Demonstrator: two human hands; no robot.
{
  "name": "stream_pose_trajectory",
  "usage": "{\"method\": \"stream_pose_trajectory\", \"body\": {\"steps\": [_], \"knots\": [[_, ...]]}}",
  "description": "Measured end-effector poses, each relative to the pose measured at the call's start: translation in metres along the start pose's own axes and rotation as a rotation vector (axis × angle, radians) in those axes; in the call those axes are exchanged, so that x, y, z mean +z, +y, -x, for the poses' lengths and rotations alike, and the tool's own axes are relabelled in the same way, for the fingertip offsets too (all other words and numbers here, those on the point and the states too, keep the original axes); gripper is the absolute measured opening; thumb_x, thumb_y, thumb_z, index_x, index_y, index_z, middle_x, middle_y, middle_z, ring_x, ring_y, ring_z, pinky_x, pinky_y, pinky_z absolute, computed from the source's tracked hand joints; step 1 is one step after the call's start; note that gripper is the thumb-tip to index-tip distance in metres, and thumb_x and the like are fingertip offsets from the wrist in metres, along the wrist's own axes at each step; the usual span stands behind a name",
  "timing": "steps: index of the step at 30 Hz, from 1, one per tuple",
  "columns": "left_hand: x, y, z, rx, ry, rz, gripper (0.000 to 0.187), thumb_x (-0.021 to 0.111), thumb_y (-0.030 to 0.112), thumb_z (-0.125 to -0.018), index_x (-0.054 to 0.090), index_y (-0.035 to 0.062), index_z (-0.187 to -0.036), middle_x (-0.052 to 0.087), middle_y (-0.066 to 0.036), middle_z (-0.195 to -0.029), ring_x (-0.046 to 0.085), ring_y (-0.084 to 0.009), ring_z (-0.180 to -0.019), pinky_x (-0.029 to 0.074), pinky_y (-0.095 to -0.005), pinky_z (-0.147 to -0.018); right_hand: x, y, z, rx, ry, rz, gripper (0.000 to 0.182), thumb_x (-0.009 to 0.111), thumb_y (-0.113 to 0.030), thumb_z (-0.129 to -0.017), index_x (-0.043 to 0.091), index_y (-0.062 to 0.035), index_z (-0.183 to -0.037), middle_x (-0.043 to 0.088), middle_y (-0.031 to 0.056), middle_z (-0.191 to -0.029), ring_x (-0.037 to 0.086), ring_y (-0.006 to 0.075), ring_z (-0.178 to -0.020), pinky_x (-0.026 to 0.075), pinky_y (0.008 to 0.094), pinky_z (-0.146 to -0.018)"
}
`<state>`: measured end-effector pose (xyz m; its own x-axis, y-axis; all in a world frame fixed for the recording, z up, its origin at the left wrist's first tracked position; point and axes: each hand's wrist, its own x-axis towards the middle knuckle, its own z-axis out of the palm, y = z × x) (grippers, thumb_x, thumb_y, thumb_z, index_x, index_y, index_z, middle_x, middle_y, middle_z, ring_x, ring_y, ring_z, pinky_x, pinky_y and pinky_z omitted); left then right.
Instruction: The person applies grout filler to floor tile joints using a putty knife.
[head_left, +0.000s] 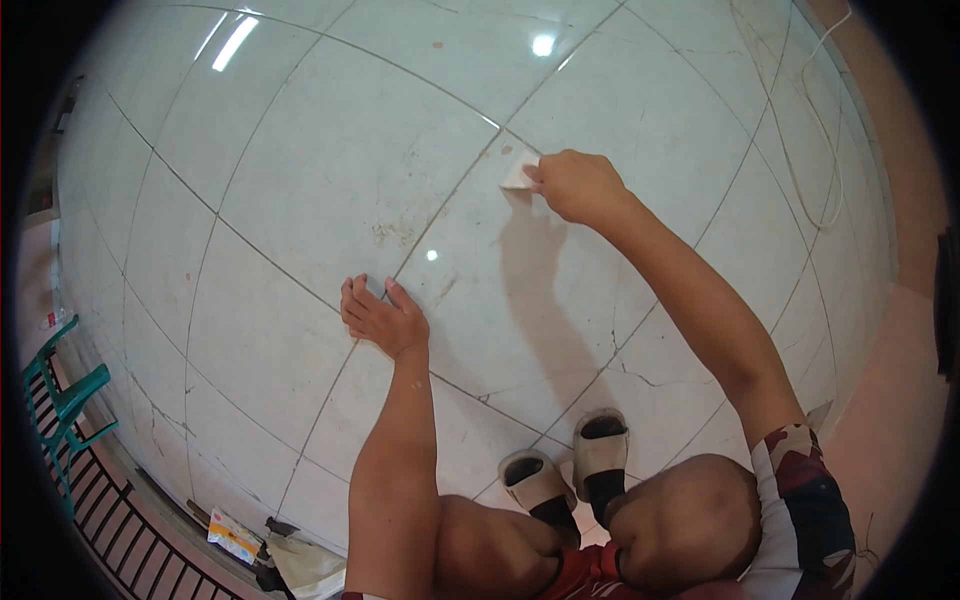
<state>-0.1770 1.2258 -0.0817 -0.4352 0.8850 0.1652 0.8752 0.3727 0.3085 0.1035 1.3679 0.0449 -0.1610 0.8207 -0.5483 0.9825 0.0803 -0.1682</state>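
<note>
My right hand [578, 185] is closed on a small white block or pad [518, 172], its far edge tilted over the tiled floor [300, 180]. A shadow of the hand and arm falls on the tiles below it. Left of centre, my left hand [385, 316] is spread with its fingers apart near a tile joint, and nothing is in it. Brownish smudges [392, 234] mark the tiles between and beyond the hands.
A green plastic chair [75, 392] and a dark metal railing [125, 530] stand at the lower left. Near them lie a colourful packet [234, 535] and a pale bag [305, 565]. A white cable [815, 215] runs at the upper right. My sandalled feet [601, 450] are at bottom centre.
</note>
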Motion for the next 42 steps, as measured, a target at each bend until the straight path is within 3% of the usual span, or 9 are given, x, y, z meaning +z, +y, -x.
{"method": "stream_pose_trajectory", "body": {"steps": [16,19,21,25,28,31,33,34,42], "knots": [[-0.002,-0.001,0.001,-0.004,-0.022,-0.005,0.043,0.056,0.029,-0.098,0.047,0.0080,-0.134,0.041,-0.014,-0.148,0.036,-0.0343,-0.135,0.029,-0.0544,-0.106,0.011,0.002,-0.003,0.049,-0.011,-0.022,0.019,0.058,-0.018,-0.097,0.072,-0.0127,-0.109,0.073,0.0104,-0.097,0.071,0.0296,-0.096,0.056,0.0436,-0.075],[-0.001,0.004,-0.005,0.011,-0.005,0.011,0.042,0.056,0.028,-0.098,0.047,0.0081,-0.134,0.042,-0.014,-0.148,0.035,-0.0343,-0.136,0.028,-0.0544,-0.107,0.014,-0.001,-0.011,0.008,0.140,-0.029,0.019,0.059,-0.018,-0.096,0.072,-0.0131,-0.109,0.073,0.0108,-0.096,0.071,0.0301,-0.094,0.056,0.0435,-0.074],[-0.003,0.003,0.000,-0.004,-0.010,-0.002,0.042,0.056,0.029,-0.098,0.047,0.0083,-0.134,0.042,-0.014,-0.147,0.036,-0.0345,-0.135,0.028,-0.0548,-0.107,0.009,0.003,-0.004,-0.013,0.014,0.033,0.018,0.058,-0.017,-0.095,0.071,-0.0123,-0.107,0.073,0.0117,-0.095,0.071,0.0305,-0.093,0.056,0.0440,-0.074],[-0.005,0.000,0.002,0.023,-0.018,0.002,0.042,0.056,0.029,-0.098,0.047,0.0083,-0.134,0.042,-0.015,-0.147,0.036,-0.0348,-0.135,0.028,-0.0548,-0.107,0.013,-0.005,-0.007,-0.024,0.124,0.024,0.017,0.058,-0.015,-0.094,0.071,-0.0110,-0.104,0.073,0.0115,-0.095,0.071,0.0298,-0.093,0.056,0.0442,-0.074],[-0.001,0.002,0.000,0.001,-0.004,0.000,0.042,0.056,0.029,-0.098,0.047,0.0085,-0.134,0.042,-0.015,-0.147,0.036,-0.0348,-0.135,0.029,-0.0546,-0.106,0.010,0.000,-0.007,-0.037,0.120,-0.008,0.019,0.057,-0.015,-0.095,0.070,-0.0099,-0.108,0.073,0.0119,-0.096,0.071,0.0303,-0.094,0.056,0.0441,-0.074],[-0.006,-0.005,0.008,-0.006,-0.039,-0.022,0.042,0.056,0.029,-0.098,0.047,0.0087,-0.134,0.043,-0.015,-0.147,0.036,-0.0347,-0.135,0.029,-0.0538,-0.106,0.020,0.000,-0.006,-0.044,-0.069,0.081,0.022,0.056,-0.017,-0.096,0.069,-0.0101,-0.113,0.072,0.0122,-0.098,0.071,0.0303,-0.095,0.056,0.0442,-0.075],[-0.001,0.001,0.000,0.010,-0.010,-0.018,0.043,0.056,0.029,-0.098,0.047,0.0086,-0.134,0.042,-0.015,-0.147,0.036,-0.0349,-0.134,0.029,-0.0538,-0.105,0.026,-0.007,-0.010,-0.020,0.168,-0.052,0.027,0.055,-0.020,-0.098,0.068,-0.0121,-0.120,0.072,0.0123,-0.100,0.070,0.0304,-0.095,0.056,0.0445,-0.076],[-0.002,0.001,0.002,0.006,-0.012,-0.014,0.043,0.056,0.029,-0.098,0.047,0.0086,-0.134,0.042,-0.015,-0.147,0.036,-0.0349,-0.134,0.029,-0.0538,-0.105,0.019,-0.002,-0.007,-0.002,0.052,-0.043,0.030,0.055,-0.021,-0.099,0.068,-0.0137,-0.125,0.072,0.0119,-0.100,0.070,0.0307,-0.095,0.056,0.0449,-0.076],[-0.001,0.001,-0.001,0.006,-0.007,-0.008,0.043,0.056,0.030,-0.098,0.047,0.0081,-0.133,0.043,-0.015,-0.146,0.037,-0.0355,-0.134,0.029,-0.0550,-0.105,0.021,-0.001,0.001,0.001,0.016,-0.029,0.032,0.053,-0.025,-0.102,0.065,-0.0126,-0.128,0.072,0.0118,-0.099,0.070,0.0305,-0.095,0.056,0.0447,-0.076]]}}
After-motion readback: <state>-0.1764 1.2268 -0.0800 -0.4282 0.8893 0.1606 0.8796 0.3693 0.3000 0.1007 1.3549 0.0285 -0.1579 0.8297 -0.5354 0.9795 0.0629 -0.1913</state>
